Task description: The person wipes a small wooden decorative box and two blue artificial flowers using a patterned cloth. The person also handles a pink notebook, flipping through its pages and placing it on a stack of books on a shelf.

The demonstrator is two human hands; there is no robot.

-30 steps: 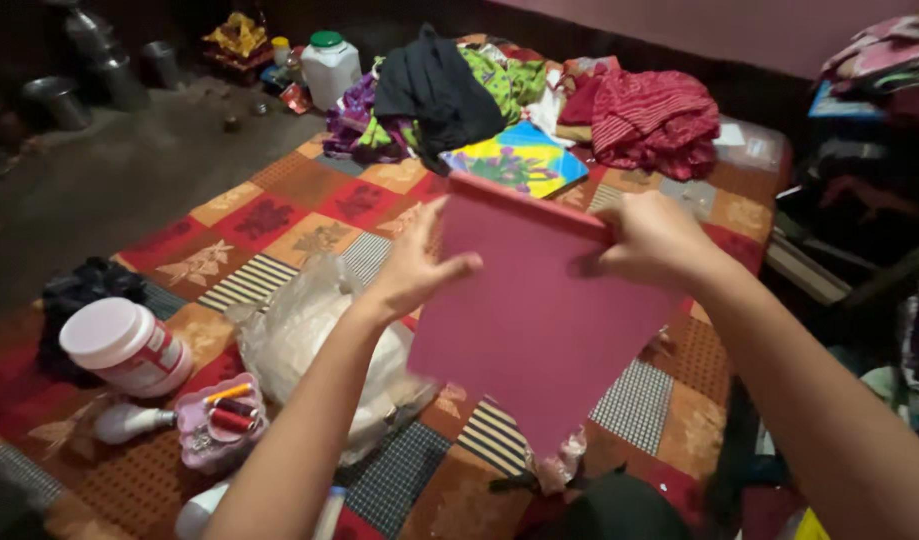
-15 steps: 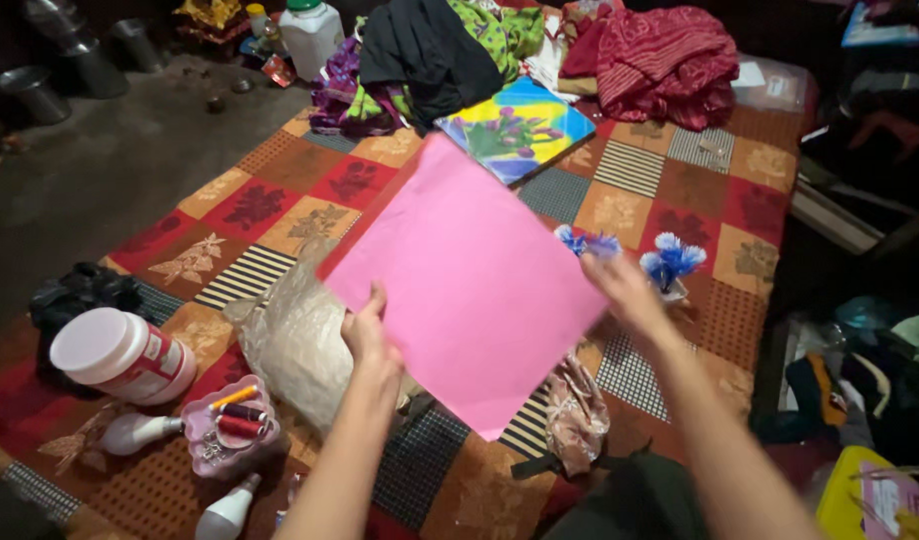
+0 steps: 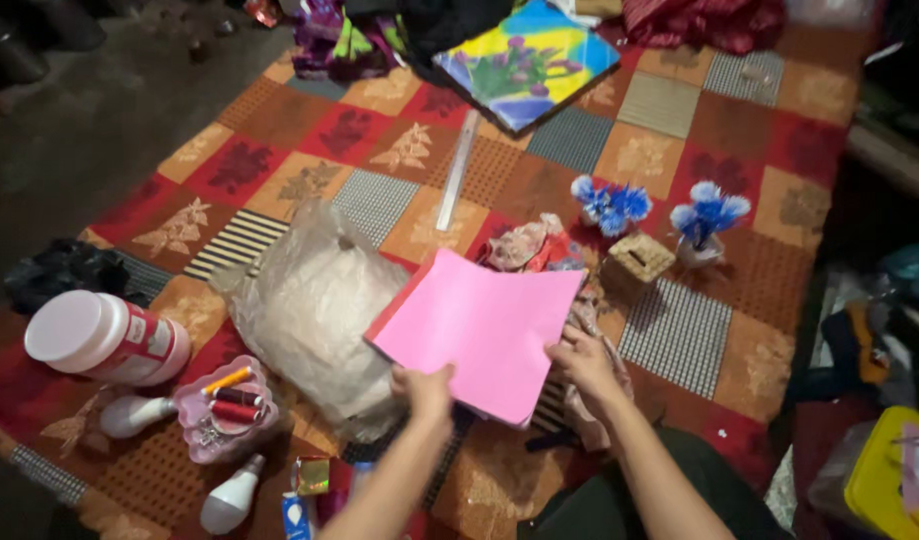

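A stack of pink paper sheets lies low over the patchwork mat, partly on a clear plastic bag. My left hand grips the stack's near edge. At its right near corner my right hand holds the sheets with the fingers on top. Both forearms come in from the bottom of the view.
A colourful patchwork mat covers the floor. On it: two blue paper flowers, a small woven box, a ruler, a flower painting, a white jar, a pink tray of thread spools, white glue bottles.
The pink sheets came down from held up in front of me to low over the mat and bag. Both hands followed them down. The view tilted downward.
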